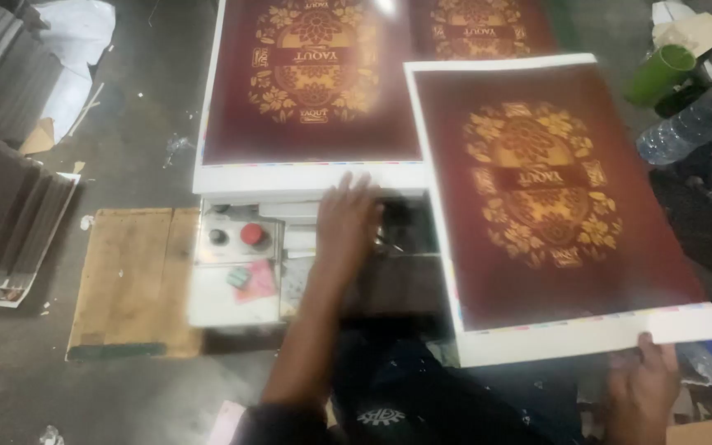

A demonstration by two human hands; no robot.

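Right hand [643,386] grip pinches printed sheet's [554,198] near edge; left hand [348,222] open, empty.

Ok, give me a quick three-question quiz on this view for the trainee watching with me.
1. True or false: the right hand grips the near white edge of a dark red printed sheet with a gold ornament.
2. Where does the left hand rest? A) on the green cup B) on the machine, just below the sheet stack C) on the wooden board
3. What colour is the round button left of the left hand?

Key: 1 true; 2 B; 3 red.
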